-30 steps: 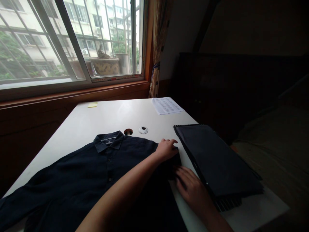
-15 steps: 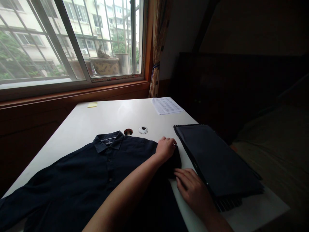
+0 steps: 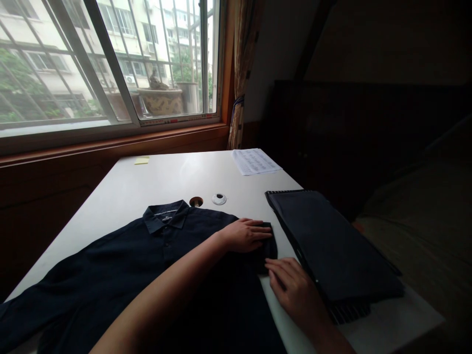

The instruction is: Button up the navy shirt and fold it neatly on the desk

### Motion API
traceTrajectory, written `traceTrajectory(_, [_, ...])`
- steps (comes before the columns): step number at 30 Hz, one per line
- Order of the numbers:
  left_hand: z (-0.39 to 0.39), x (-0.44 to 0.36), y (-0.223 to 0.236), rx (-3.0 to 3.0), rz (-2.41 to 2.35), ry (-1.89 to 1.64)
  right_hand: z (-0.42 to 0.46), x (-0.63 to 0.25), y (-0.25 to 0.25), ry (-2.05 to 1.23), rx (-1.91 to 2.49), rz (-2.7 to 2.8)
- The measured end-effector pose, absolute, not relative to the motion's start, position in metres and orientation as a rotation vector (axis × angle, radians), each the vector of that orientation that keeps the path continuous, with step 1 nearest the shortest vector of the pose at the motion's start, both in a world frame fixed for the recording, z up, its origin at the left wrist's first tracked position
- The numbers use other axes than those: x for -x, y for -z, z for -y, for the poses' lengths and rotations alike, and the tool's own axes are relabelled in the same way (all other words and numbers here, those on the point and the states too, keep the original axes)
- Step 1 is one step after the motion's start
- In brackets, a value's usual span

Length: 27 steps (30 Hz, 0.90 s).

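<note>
A dark navy button-up shirt lies spread on the white table, its collar pointing to the far side. One sleeve stretches out to the left; the right-hand sleeve is folded in on itself, with its outer edge near the folder. My left hand rests flat on this folded sleeve, palm down and fingers extended to the right. At the sleeve's lower corner, the fingertips of my right hand touch the fabric. Its fingers are stretched out, with a gap between thumb and index finger, and the rest of that hand lies over the table.
On the white table a black ring-bound folder lies right of my right hand. Printed sheets and a yellow sticky note are at the far edge. Behind the collar are a round cable hole and a white cap.
My left hand has gone from curled fingers at the sleeve's outer edge to lying flat, slightly left and lower. The sleeve's folded edge now shows. My right hand has hardly moved.
</note>
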<state>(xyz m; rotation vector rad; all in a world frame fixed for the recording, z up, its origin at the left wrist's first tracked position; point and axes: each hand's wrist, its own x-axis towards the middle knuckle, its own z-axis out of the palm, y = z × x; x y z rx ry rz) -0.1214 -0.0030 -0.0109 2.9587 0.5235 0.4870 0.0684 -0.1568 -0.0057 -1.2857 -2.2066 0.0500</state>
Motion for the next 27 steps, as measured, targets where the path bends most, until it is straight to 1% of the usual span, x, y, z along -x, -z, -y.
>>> traceTrajectory(12, [0.005, 0.116, 0.009, -3.024, -0.627, -0.369, 0.159, -0.068, 0.003, -0.172, 1.205, 2.228])
traceTrajectory(20, [0.008, 0.116, 0.009, -2.965, -0.657, -0.360, 0.158, -0.071, 0.000, -0.286, 1.168, 2.228])
traceTrajectory(23, [0.012, 0.121, 0.000, -2.981, -0.569, -0.410, 0.158, -0.070, 0.000, -0.288, 1.186, 2.227])
traceTrajectory(27, [0.019, 0.132, -0.006, -3.039, -0.320, -0.402, 0.158, -0.069, 0.000, -0.291, 1.191, 2.230])
